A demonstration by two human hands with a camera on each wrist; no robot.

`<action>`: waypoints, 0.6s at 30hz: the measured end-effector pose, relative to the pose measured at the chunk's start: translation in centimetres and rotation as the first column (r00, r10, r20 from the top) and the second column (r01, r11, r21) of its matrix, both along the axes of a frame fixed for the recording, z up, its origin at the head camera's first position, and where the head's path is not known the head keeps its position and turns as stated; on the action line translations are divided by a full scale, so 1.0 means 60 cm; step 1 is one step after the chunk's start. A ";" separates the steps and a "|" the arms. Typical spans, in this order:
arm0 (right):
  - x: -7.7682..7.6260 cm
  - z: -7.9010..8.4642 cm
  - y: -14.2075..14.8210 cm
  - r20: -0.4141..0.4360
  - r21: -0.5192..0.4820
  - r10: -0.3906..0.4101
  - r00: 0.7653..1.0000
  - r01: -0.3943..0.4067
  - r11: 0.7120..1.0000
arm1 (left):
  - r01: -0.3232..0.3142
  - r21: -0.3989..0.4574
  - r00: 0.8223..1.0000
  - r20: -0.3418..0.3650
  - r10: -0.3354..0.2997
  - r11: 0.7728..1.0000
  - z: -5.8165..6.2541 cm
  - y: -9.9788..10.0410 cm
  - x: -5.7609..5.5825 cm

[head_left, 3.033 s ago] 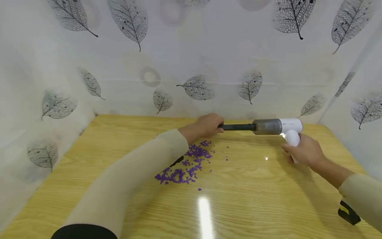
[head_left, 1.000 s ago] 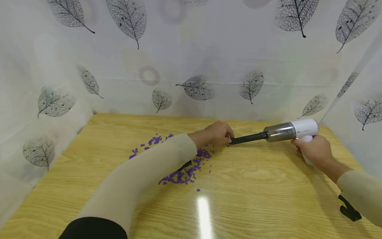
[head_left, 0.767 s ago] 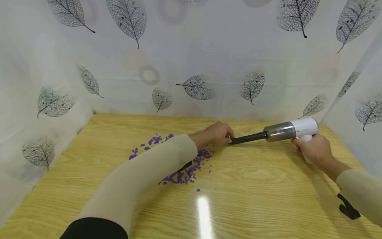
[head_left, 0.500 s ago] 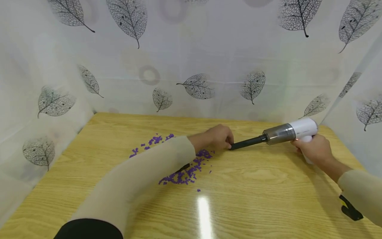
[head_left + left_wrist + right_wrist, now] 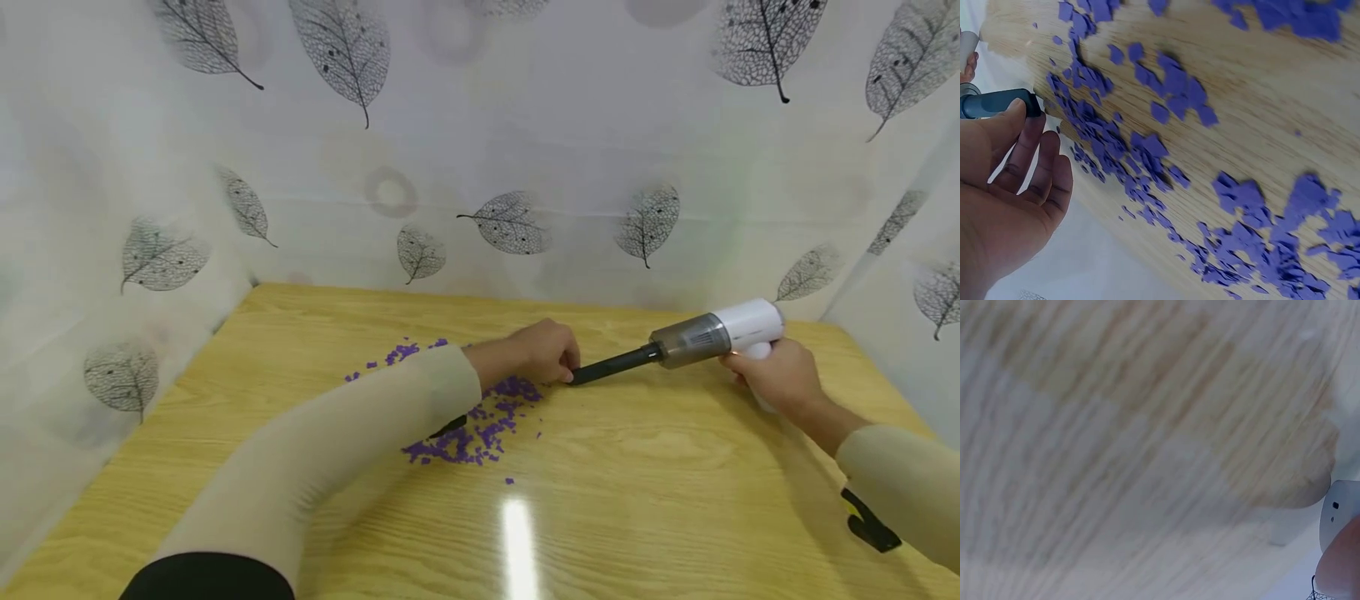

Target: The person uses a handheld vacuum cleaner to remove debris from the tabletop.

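A white handheld vacuum cleaner [image 5: 750, 322] with a smoky clear dust cup is held above the right part of the table. My right hand [image 5: 783, 379] grips its white handle. From the cup a black nozzle [image 5: 615, 364] slants down to the left. My left hand [image 5: 546, 352] pinches the nozzle's tip between thumb and fingers; the left wrist view shows the thumb [image 5: 1015, 111] on top of it. Purple paper scraps [image 5: 1179, 87] lie scattered under and beside my left forearm, which hides part of them. In the right wrist view only a bit of the white handle [image 5: 1340, 509] shows.
The wood-grain table [image 5: 645, 517] ends at a wall of leaf-printed white cloth [image 5: 570, 142], which also rises at both sides. A few stray scraps lie apart, one purple scrap [image 5: 509, 481] nearer the front. Black wrist straps [image 5: 870, 525] hang below the sleeves.
The vacuum has gone from level to tilted, its nozzle tip lower. Over three seconds my left hand came down and slightly right, going from round the nozzle to pinching its tip.
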State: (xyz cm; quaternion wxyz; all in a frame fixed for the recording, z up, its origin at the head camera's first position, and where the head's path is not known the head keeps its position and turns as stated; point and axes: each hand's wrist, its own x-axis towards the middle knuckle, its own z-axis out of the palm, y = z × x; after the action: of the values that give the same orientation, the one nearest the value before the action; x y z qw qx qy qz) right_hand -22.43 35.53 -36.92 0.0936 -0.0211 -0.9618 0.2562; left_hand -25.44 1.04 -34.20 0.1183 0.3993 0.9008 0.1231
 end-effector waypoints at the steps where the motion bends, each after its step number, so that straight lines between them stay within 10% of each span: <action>1: -0.001 -0.001 -0.002 0.004 -0.004 0.002 1.000 -0.002 1.000 | -0.002 -0.003 1.000 0.000 0.002 1.000 -0.002 -0.001 -0.001; 18: -0.014 -0.001 0.025 -0.011 0.073 0.035 0.999 -0.034 0.997 | 0.038 -0.017 0.998 0.047 -0.037 0.999 -0.004 0.023 0.011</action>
State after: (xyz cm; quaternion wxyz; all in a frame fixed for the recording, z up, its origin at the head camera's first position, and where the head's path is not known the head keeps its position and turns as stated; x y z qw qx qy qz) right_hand -23.25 37.01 -36.99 0.0958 0.0006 -0.9702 0.2227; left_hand -24.79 2.42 -34.42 0.1450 0.4121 0.8912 0.1223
